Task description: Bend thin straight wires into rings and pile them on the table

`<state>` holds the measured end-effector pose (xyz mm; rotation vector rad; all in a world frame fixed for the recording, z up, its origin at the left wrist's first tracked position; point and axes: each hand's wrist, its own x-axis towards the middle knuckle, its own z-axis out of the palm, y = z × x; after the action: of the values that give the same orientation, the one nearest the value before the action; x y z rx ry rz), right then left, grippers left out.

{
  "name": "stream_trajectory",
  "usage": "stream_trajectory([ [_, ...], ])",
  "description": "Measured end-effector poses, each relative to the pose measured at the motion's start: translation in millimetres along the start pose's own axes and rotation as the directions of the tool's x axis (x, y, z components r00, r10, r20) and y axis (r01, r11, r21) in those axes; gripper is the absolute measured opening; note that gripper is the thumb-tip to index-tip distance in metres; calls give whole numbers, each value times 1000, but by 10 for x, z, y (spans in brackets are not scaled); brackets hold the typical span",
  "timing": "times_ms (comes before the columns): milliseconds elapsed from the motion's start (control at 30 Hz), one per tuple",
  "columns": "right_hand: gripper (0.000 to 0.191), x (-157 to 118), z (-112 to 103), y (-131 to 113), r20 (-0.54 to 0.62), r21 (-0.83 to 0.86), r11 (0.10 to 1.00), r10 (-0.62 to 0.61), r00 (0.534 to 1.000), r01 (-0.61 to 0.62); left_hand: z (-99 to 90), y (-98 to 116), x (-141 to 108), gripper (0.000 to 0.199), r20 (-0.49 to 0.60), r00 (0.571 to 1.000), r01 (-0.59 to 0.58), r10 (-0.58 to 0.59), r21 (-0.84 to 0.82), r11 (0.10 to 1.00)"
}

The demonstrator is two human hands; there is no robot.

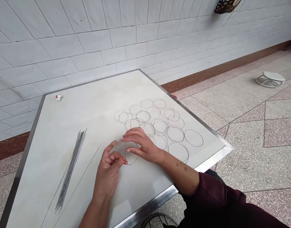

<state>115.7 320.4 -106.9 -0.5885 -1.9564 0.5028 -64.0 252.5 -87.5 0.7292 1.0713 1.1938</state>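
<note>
Between the thumb and index finger of my left hand (113,164) is the lower left side of a thin wire ring (133,163), held above the table. My right hand (145,147) is on the ring's upper right side, its thumb and fingers spread apart around the wire; whether it touches the ring is hard to tell. Behind and to the right, many similar wire rings (168,133) lie flat and overlap. To the left of my left hand rests a bundle of straight thin wires (71,172), with one separate straight wire (80,182) beside it.
A small white and red item (58,98) sits at the white table's (95,101) far left corner. Metal trim (155,202) borders the table. A tiled wall (121,38) stands behind it. On the floor to the right is a low white stool (273,76).
</note>
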Motion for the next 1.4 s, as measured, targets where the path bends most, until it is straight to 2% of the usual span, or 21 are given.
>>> stream_trajectory([
  [67,26,15,-13,26,35,-26,998,-49,998,50,-2,25,-6,77,21,1000,18,-19,55,998],
  [167,26,7,-14,55,98,-65,993,-89,991,96,-10,37,-8,82,50,998,37,-43,109,993],
  [333,22,-23,-28,52,269,-137,983,-83,960,124,-30,38,0,88,86,992,82,-94,137,987],
  [533,25,-12,-71,-5,257,-94,982,-137,957,166,-29,68,3,91,54,989,130,-140,162,978],
  [767,23,10,-116,-31,402,-105,981,-106,910,161,-39,66,7,93,35,986,155,-163,165,974],
  [933,17,10,-102,-36,412,-123,979,-98,906,162,-57,38,16,83,15,988,152,-156,138,979],
  [1033,12,-2,-77,-32,331,-110,986,-84,940,127,-60,35,11,71,21,992,122,-124,64,990],
  [1133,11,-17,-59,-25,250,-76,993,-68,966,90,-54,47,5,69,31,993,115,-116,47,992],
  [1400,5,-28,-81,-67,326,52,999,-5,945,-13,-36,41,21,71,-8,988,157,-157,123,980],
])
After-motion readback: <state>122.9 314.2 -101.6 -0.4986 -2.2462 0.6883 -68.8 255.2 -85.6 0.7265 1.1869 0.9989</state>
